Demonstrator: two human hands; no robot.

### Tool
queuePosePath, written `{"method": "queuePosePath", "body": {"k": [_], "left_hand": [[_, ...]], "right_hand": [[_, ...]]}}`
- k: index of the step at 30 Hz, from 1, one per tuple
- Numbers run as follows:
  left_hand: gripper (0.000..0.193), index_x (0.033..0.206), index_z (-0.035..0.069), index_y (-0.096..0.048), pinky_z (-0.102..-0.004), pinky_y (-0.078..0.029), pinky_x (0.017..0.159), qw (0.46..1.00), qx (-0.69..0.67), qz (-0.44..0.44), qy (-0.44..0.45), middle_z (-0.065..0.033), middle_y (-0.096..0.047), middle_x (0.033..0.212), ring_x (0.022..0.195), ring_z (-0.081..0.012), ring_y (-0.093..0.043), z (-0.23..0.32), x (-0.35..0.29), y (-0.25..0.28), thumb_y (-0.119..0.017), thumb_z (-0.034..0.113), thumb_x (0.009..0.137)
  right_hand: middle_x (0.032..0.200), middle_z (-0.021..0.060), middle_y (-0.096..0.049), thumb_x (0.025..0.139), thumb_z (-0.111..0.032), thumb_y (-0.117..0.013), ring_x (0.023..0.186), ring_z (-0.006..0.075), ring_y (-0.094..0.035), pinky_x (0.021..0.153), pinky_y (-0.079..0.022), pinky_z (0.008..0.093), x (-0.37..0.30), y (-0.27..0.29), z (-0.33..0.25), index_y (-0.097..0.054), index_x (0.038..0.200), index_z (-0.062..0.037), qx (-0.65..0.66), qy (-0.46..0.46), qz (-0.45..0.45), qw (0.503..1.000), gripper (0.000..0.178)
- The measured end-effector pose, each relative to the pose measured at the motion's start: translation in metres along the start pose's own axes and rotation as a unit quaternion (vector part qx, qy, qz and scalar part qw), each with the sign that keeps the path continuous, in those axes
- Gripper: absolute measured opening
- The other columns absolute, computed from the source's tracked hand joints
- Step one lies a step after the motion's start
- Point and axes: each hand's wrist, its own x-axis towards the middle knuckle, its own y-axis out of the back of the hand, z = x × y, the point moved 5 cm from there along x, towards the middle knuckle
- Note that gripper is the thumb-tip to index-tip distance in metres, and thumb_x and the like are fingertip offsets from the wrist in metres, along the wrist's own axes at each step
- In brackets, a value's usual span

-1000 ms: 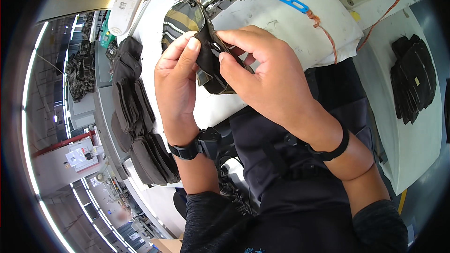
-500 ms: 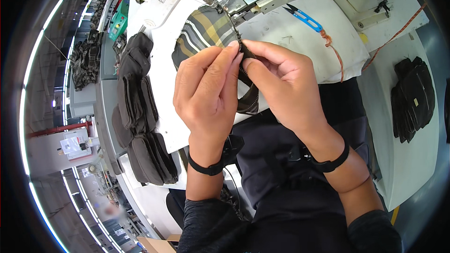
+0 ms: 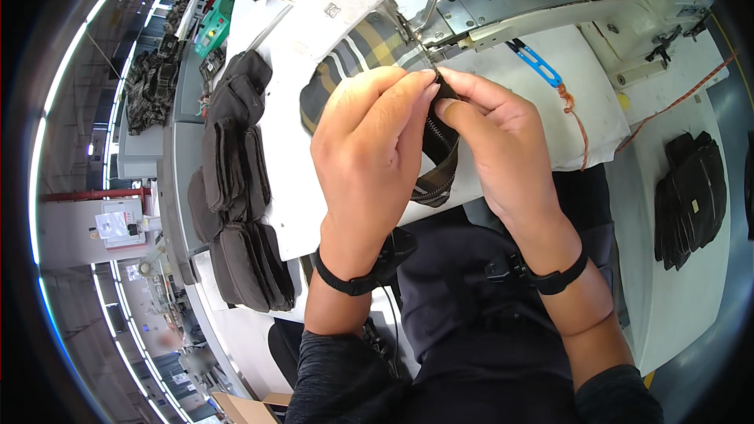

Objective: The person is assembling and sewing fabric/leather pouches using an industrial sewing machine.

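Plaid cloth piece in grey, yellow and white (image 3: 357, 55), edged with a dark metal-toothed zipper (image 3: 440, 138), lies mostly at twelve o'clock from the bare left hand (image 3: 363, 141) and at ten o'clock from the bare right hand (image 3: 506, 141). The left hand has its fingers bunched together, their tips pinching the dark zippered edge at about one o'clock from the palm. The right hand pinches the same edge between thumb and forefinger, at its own ten o'clock, so the two sets of fingertips nearly meet. Below the pinch, the zipper hangs in a loop between the hands, at four o'clock from the left one.

The grey metal arm of a sewing machine (image 3: 518, 4) crosses at twelve o'clock from the right hand; whether its foot touches the cloth cannot be told. Blue-handled thread snips (image 3: 538, 67), tied to an orange cord (image 3: 578, 122), lie at one o'clock from that hand. Stacked dark brown fabric pouches (image 3: 236, 169) sit at nine o'clock from the left hand, beside the white tabletop (image 3: 292, 129).
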Motion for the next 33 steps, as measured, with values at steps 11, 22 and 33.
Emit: {"method": "queuePosePath", "body": {"k": [11,22,33], "left_hand": [[0.015,0.1,0.007,-0.078,-0.0355,-0.056,0.076,0.998,0.048,0.001,-0.028,-0.0066,-0.074,0.095,0.087,-0.0275,-0.071,-0.016,0.014,-0.005,-0.082,0.004,0.086],[0.02,0.112,0.003,-0.076,-0.04,-0.054,0.092,0.994,0.067,0.067,0.048,-0.0139,-0.073,0.108,0.102,-0.0315,-0.07,-0.028,-0.014,0.002,-0.076,0.0,0.092],[0.027,0.103,0.006,-0.077,-0.0316,-0.058,0.069,0.967,0.051,-0.011,-0.249,-0.0065,-0.076,0.093,0.079,-0.0227,-0.073,-0.051,0.026,0.011,-0.091,0.011,0.081]], "right_hand": [[0.111,0.0089,-0.078,0.105,-0.004,-0.061,0.097,0.0048,-0.068,0.084,-0.054,0.0213,0.012,-0.011,-0.003,-0.067,0.132,0.008,0.002,0.046,0.013,0.999,0.03],[0.103,0.0085,-0.077,0.102,-0.005,-0.062,0.086,0.0043,-0.066,0.073,-0.054,0.0231,0.016,-0.01,-0.003,-0.069,0.124,0.0088,0.003,0.039,0.013,0.999,0.027],[0.089,0.0042,-0.065,0.094,-0.002,-0.068,0.076,0.0102,-0.061,0.067,-0.05,0.0264,-0.014,0.007,-0.014,-0.07,0.118,0.004,-0.186,0.131,-0.027,0.974,0.025]]}}
